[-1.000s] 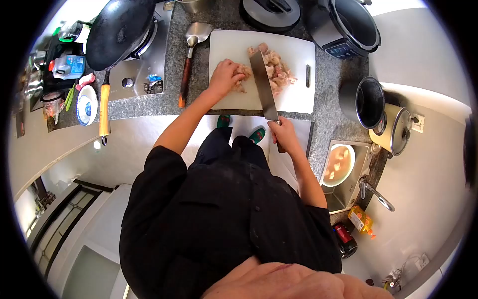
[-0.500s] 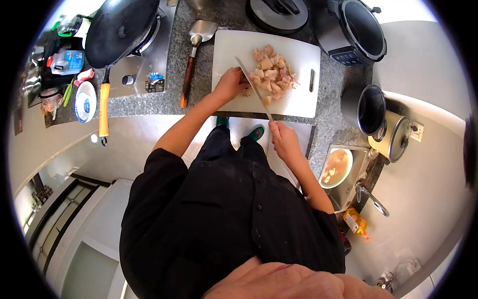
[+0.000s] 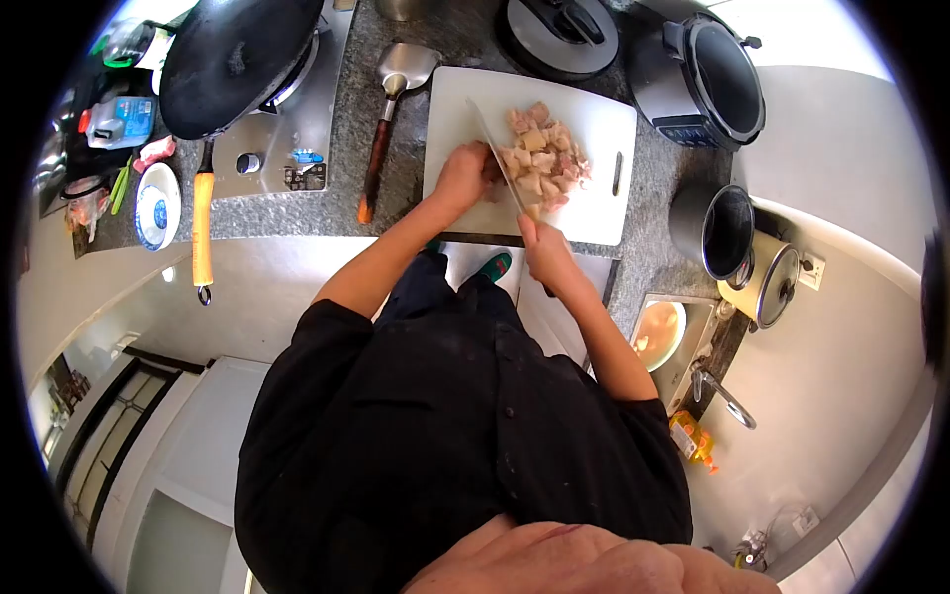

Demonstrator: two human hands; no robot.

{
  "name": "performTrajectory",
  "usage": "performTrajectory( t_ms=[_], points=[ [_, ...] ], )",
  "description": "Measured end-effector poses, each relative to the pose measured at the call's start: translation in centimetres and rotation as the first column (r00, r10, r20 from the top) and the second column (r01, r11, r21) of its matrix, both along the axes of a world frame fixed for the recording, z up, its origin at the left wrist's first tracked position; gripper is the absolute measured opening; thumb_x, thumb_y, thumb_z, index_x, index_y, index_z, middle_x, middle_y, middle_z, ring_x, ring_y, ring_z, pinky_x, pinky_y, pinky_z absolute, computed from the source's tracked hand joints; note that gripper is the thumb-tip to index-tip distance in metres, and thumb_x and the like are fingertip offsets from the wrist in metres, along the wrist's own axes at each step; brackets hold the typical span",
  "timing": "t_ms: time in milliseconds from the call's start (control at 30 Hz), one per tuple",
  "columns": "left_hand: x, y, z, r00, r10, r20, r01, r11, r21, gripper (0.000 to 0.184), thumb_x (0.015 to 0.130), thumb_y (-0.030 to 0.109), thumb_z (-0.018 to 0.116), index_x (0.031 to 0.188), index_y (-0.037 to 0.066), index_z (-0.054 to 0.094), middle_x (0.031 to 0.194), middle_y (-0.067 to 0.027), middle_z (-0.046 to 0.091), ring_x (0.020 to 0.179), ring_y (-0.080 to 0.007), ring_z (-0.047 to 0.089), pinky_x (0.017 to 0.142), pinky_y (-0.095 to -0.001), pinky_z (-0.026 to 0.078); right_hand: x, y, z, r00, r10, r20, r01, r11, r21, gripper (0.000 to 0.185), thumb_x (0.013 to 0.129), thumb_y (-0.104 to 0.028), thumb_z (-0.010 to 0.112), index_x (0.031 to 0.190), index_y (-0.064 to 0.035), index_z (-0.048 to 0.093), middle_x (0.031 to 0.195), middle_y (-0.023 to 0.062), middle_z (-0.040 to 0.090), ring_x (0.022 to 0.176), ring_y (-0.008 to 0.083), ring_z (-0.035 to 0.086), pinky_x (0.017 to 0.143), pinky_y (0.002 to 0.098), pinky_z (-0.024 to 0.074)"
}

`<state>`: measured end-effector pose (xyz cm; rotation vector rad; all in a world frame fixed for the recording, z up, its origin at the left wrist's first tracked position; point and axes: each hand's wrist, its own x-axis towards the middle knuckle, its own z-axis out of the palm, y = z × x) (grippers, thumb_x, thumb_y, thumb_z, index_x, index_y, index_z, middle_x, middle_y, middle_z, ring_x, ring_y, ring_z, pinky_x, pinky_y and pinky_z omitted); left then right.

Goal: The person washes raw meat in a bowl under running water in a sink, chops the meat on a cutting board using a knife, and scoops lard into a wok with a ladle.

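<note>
A white cutting board (image 3: 594, 114) lies on the counter, with cut pieces of pale meat (image 3: 544, 158) heaped at its middle. My right hand (image 3: 546, 255) is closed round the handle of a large knife (image 3: 492, 139), whose blade slants up and left along the left side of the heap. Beside the blade, my left hand (image 3: 467, 174) has its fingers bent at the left of the board, against meat that is mostly hidden by the fingers and the blade.
Left of the board lies a spatula (image 3: 381, 148); farther left are a wok (image 3: 233, 64) and a bowl (image 3: 158, 206). A lid (image 3: 539, 49) and a cooker (image 3: 683, 89) stand behind. A dark pot (image 3: 708, 230) and a sink (image 3: 688, 342) are at the right.
The blade has gone from over the heap to its left edge, beside my left hand. My left fingers have drawn in closer. The view has shifted slightly.
</note>
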<state>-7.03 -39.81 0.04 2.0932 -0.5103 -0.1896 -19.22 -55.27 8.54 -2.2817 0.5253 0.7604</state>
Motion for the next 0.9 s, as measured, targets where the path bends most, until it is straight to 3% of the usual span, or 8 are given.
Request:
performTrajectory(
  t_ms=[100,167,300,400,467,600,667,900],
  points=[
    [0.1,-0.1,-1.0,0.996,-0.058,-0.067,0.058,0.998,-0.010,0.019,0.068,0.004,0.065,0.086,0.002,0.061,0.085,-0.0186,0.059,0.084,-0.0403,0.055,0.073,-0.0485,0.045,2.3,-0.6,-5.3,0.966,0.178,0.189,-0.184,0.983,0.017,0.061,0.098,-0.049,0.034,0.085,0.0052,0.060,0.064,0.0226,0.059,0.063,0.0378,0.062,0.066,0.0478,0.0470],
    [-0.2,0.0,-0.9,0.999,-0.045,0.010,0.045,0.998,0.031,0.017,0.069,0.004,0.063,0.085,0.002,0.061,0.086,-0.0187,0.059,0.084,-0.0395,0.055,0.073,-0.0478,0.046,5.1,1.2,-4.4,0.966,0.013,0.257,-0.018,1.000,0.015,0.059,0.098,-0.048,0.037,0.082,0.0045,0.060,0.059,0.0210,0.057,0.058,0.0374,0.060,0.062,0.0468,0.0468],
    [-0.1,0.1,-0.3,0.997,-0.028,0.074,0.025,0.999,0.037,0.017,0.070,0.005,0.063,0.086,0.002,0.061,0.087,-0.0176,0.059,0.084,-0.0381,0.056,0.073,-0.0467,0.046,5.7,1.0,-6.0,0.922,-0.011,0.387,-0.004,0.999,0.038,0.058,0.098,-0.047,0.039,0.076,0.0029,0.057,0.052,0.0161,0.052,0.047,0.0305,0.055,0.051,0.0414,0.0453],
    [-0.7,0.5,0.0,1.000,-0.008,0.018,0.009,0.999,-0.050,0.020,0.071,0.006,0.066,0.089,0.001,0.060,0.088,-0.0162,0.059,0.085,-0.0366,0.057,0.073,-0.0453,0.046,3.5,-0.4,-3.3,0.963,-0.096,0.252,0.055,0.985,0.164,0.069,0.098,-0.050,0.033,0.079,0.0109,0.060,0.071,0.0315,0.060,0.075,0.0496,0.059,0.076,0.0508,0.0459],
    [-0.8,0.5,-0.2,0.995,0.049,-0.085,-0.055,0.995,-0.078,0.023,0.071,0.008,0.070,0.090,0.001,0.059,0.088,-0.0154,0.058,0.085,-0.0357,0.058,0.073,-0.0443,0.047,2.7,-1.0,1.5,0.948,-0.289,-0.138,0.317,0.903,0.289,0.066,0.098,-0.049,0.035,0.079,0.0098,0.059,0.073,0.0311,0.060,0.074,0.0479,0.059,0.074,0.0505,0.0454],
    [-1.0,0.5,-0.5,0.991,0.071,-0.112,-0.076,0.996,-0.045,0.023,0.071,0.008,0.071,0.089,0.001,0.059,0.086,-0.0152,0.058,0.084,-0.0354,0.058,0.073,-0.0442,0.047,-1.1,-1.4,2.9,0.962,-0.253,-0.098,0.269,0.940,0.211,0.063,0.098,-0.047,0.036,0.080,0.0083,0.060,0.077,0.0306,0.061,0.078,0.0470,0.059,0.075,0.0511,0.0449],
    [-1.0,0.5,-0.1,0.995,0.077,-0.064,-0.079,0.996,-0.038,0.021,0.072,0.008,0.071,0.089,0.001,0.060,0.085,-0.0152,0.058,0.084,-0.0357,0.057,0.072,-0.0448,0.046,-2.8,-1.6,2.9,0.993,0.030,0.114,-0.033,0.999,0.020,0.062,0.098,-0.048,0.036,0.082,0.0067,0.062,0.082,0.0311,0.062,0.084,0.0474,0.059,0.077,0.0511,0.0449],
    [-1.2,0.4,0.5,0.996,0.075,-0.042,-0.076,0.997,-0.020,0.018,0.071,0.009,0.069,0.086,0.001,0.062,0.084,-0.0161,0.059,0.084,-0.0371,0.057,0.073,-0.0459,0.046,-2.0,-1.2,4.7,0.997,0.082,-0.002,-0.082,0.996,-0.044,0.061,0.098,-0.047,0.037,0.083,0.0063,0.063,0.087,0.0326,0.061,0.089,0.0479,0.059,0.080,0.0506,0.0450]
  ],
)
